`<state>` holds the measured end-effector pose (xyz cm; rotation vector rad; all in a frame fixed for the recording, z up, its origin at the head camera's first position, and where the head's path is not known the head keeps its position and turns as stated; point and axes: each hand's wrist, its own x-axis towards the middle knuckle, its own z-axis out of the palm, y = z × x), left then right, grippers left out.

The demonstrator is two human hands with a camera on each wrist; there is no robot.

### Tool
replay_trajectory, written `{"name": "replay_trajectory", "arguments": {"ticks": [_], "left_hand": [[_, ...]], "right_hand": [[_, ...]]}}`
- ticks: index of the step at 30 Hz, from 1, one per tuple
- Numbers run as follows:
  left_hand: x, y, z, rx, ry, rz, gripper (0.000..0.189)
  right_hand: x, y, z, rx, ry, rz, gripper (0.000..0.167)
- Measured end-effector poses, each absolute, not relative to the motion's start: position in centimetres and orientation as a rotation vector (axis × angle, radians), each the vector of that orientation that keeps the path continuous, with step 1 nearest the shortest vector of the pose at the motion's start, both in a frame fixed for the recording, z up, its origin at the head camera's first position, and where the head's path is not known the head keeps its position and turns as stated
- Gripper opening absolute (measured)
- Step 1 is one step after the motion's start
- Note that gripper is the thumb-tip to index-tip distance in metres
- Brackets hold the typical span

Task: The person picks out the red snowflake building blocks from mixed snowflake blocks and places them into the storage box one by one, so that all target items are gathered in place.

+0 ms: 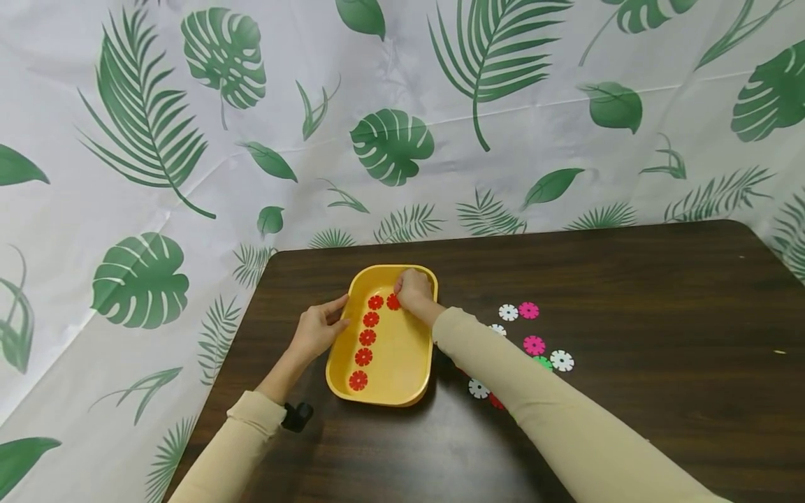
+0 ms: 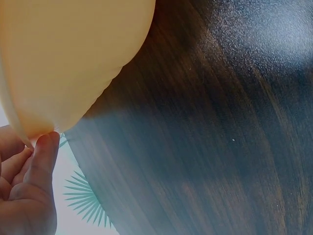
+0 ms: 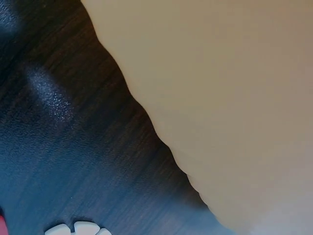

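Note:
A yellow plastic tray [image 1: 402,356] sits on the dark wooden table, at an angle. My left hand [image 1: 316,330] holds its left rim, and the left wrist view shows the thumb and fingers of that hand [image 2: 32,191] pinching the tray edge. Inside the tray, red notched discs form a column along the left side, down to a bottom disc [image 1: 358,381]. At the far end, my right hand [image 1: 413,288] has curled fingers that pinch another red notched disc [image 1: 393,302], beside the column's top disc [image 1: 375,302]. The fingertips are mostly hidden.
Right of the tray lie loose notched discs: white [image 1: 562,360], pink [image 1: 534,345], green [image 1: 543,362] and a red one [image 1: 496,401], some hidden under my right sleeve [image 1: 503,370]. A leaf-patterned cloth [image 1: 390,202] hangs behind the wooden table [image 1: 660,314].

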<state>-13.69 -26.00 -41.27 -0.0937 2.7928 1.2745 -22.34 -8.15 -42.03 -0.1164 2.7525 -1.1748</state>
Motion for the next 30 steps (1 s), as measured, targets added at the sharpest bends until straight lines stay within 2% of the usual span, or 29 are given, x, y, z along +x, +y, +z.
{"name": "replay_trajectory", "arguments": {"ticks": [12, 30], "left_hand": [[-13.56, -25.73, -41.0, -0.098, 2.802, 1.278, 0.052], [-13.6, -25.86, -41.18, -0.106, 2.795, 1.292, 0.051]], "right_hand": [[-22.32, -8.23, -42.33, -0.018, 2.731, -1.247, 0.017], [-22.18, -8.38, -42.27, -0.049, 2.723, -1.203, 0.014]]}}
